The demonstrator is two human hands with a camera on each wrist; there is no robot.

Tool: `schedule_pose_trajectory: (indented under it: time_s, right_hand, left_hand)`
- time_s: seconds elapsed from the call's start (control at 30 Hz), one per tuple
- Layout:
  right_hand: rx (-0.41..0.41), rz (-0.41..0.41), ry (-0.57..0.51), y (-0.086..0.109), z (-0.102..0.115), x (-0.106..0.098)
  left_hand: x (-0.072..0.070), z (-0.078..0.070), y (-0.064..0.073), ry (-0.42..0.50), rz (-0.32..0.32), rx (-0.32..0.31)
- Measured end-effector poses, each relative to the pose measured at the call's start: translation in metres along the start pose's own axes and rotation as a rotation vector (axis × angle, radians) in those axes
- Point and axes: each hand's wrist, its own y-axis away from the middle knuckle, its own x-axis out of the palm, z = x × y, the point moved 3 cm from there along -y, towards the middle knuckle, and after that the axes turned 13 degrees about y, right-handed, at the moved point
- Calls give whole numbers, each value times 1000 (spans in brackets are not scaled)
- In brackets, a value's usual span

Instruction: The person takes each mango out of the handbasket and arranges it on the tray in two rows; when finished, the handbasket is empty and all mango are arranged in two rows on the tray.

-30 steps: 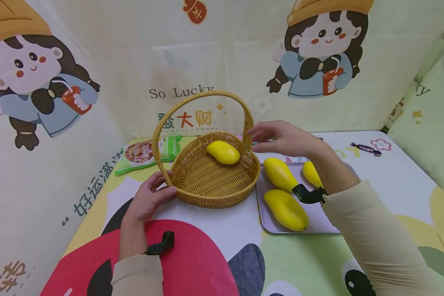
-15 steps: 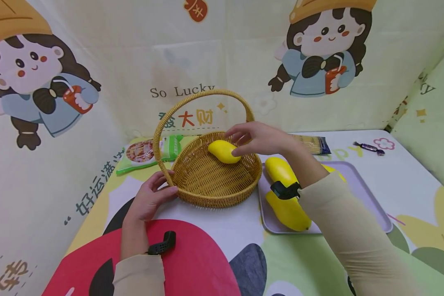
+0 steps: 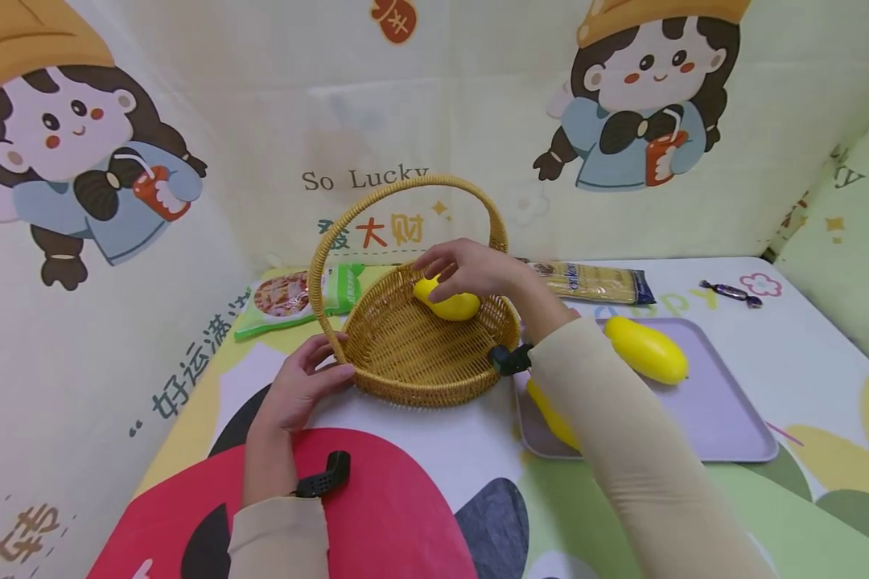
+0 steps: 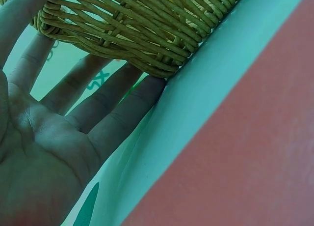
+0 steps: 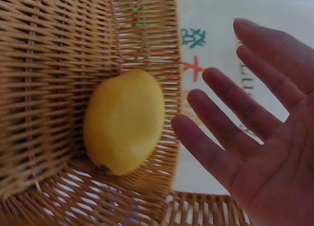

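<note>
A wicker basket (image 3: 420, 394) with a tall arched handle stands upright on the table, one yellow mango (image 3: 455, 307) lying at its back right. My left hand (image 3: 300, 390) touches the basket's left side at the foot of the handle. In the left wrist view its long fingers (image 4: 115, 113) reach fairly straight against the weave, some tips hidden. Over the mango hovers my right hand (image 3: 471, 269), holding nothing. The right wrist view shows its loosely spread fingers (image 5: 211, 147) apart from the mango, beyond the basket's rim.
A lilac tray (image 3: 724, 418) at the right bears mangoes (image 3: 648, 350), partly hidden by the right sleeve. Behind it lies a packet of noodles (image 3: 594, 283), with a wrapped candy (image 3: 731, 293) further right. A green food packet (image 3: 282, 301) lies behind the basket at left.
My right hand has moved left from beside the right foot of the basket's handle to above the mango in the basket. My left hand stays at the basket's left side.
</note>
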Motion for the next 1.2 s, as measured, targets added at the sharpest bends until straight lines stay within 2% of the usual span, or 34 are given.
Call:
schedule_pose_trajectory:
  time_s: [0.2, 0.4, 0.53, 0.8, 1.0, 1.2]
  right_hand:
    - [60, -26, 4, -13, -9, 4]
    - [82, -80, 21, -19, -17, 5]
    - [105, -87, 35, -22, -21, 7]
    - [174, -32, 67, -28, -25, 14]
    - [200, 65, 134, -33, -24, 21]
    - [228, 159, 107, -33, -22, 26]
  left_hand:
    - [4, 0, -2, -8, 1, 3]
    - [4, 1, -2, 11, -2, -7]
    - [4, 1, -2, 17, 4, -4]
    - [3, 0, -1, 32, 3, 7]
    - [2, 1, -1, 26, 1, 5]
    - [1, 1, -3, 14, -3, -2]
